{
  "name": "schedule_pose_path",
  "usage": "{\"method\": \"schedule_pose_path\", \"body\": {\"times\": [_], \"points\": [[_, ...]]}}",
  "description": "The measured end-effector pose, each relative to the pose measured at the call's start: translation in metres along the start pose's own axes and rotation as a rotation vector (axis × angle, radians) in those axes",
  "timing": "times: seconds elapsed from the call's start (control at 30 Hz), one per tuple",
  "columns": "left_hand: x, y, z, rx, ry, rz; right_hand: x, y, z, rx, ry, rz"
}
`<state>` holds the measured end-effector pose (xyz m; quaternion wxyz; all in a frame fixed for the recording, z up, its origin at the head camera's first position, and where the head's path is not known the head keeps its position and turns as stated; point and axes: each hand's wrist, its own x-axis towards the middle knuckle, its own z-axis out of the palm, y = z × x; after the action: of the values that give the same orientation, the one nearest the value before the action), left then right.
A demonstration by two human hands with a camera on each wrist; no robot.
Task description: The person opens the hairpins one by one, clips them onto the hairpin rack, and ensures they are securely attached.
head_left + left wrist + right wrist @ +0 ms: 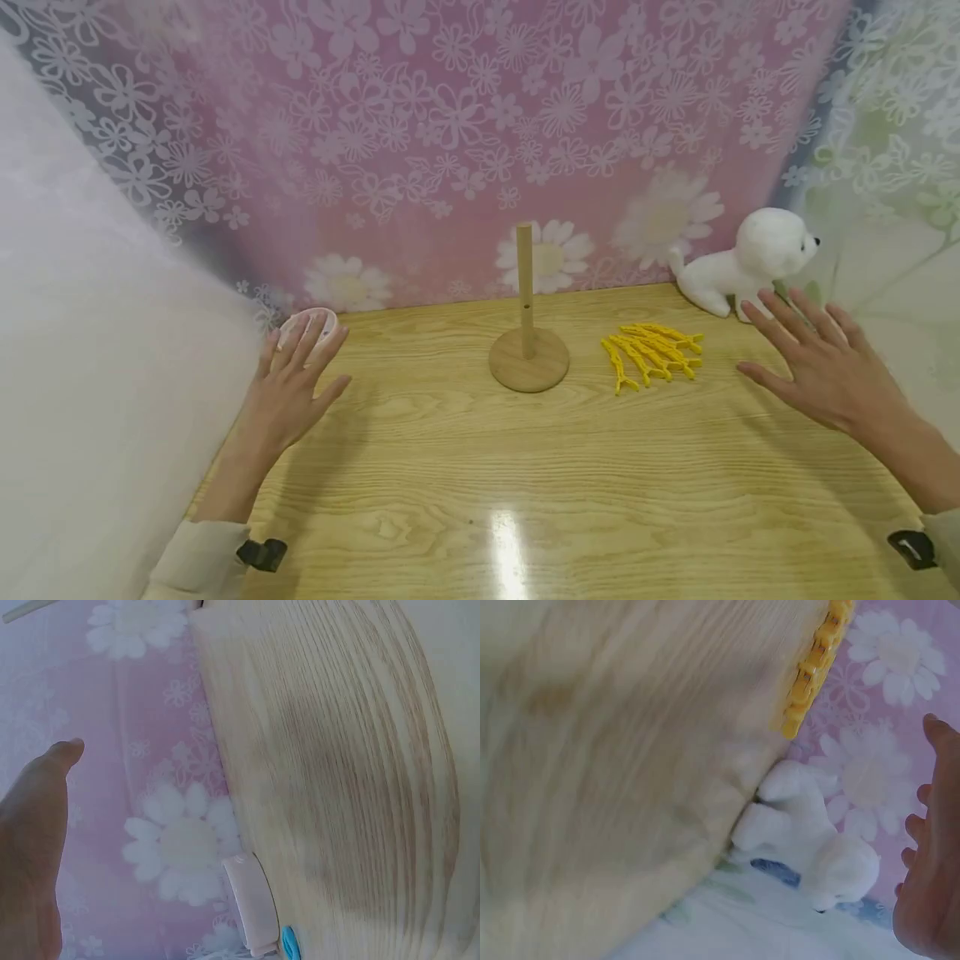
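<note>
My left hand [288, 400] is held over the left side of the table, fingers spread and holding nothing. Its fingers overlap a small pale pink dish [327, 325] in the head view. The side of that dish [253, 904] shows in the left wrist view. On the right, my right hand [832, 375] is likewise spread and holds nothing. Nearest to it are a white plush dog [708, 277] and several slim yellow pieces with forked ends [652, 352], laid side by side. Between the hands stands an upright wooden post [525, 275] on a round base [551, 371].
A light wood-grain table [465, 467] stretches between both arms. Behind it hangs a pink flowered cloth [450, 167], with pale cloth at both sides. A blue loop-shaped item [290, 943] lies beside the dish. Black bands [262, 554] are at the sleeve cuffs.
</note>
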<state>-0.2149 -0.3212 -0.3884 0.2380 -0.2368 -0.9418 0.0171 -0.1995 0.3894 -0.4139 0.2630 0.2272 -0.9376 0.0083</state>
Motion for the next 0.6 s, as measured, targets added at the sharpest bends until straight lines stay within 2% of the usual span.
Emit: {"method": "schedule_pose_path", "body": {"times": [0.1, 0.2, 0.3, 0.37, 0.47, 0.6], "points": [[0.002, 0.007, 0.004, -0.048, -0.071, -0.041, -0.005, -0.009, 0.006, 0.155, -0.119, 0.123], [0.004, 0.018, 0.012, -0.102, -0.119, -0.065, -0.008, -0.024, 0.013, 0.412, -0.152, 0.208], [0.011, 0.029, 0.020, -0.162, -0.122, -0.062, -0.008, -0.041, 0.018, 0.676, -0.176, 0.258], [0.017, 0.036, 0.024, -0.205, -0.112, -0.057, -0.006, -0.051, 0.018, 0.813, -0.217, 0.297], [0.027, 0.046, 0.030, -0.281, -0.104, -0.058, -0.004, -0.064, 0.018, 0.941, -0.295, 0.358], [0.040, 0.061, 0.041, -0.380, -0.105, -0.073, -0.001, -0.076, 0.019, 1.010, -0.355, 0.431]]}}
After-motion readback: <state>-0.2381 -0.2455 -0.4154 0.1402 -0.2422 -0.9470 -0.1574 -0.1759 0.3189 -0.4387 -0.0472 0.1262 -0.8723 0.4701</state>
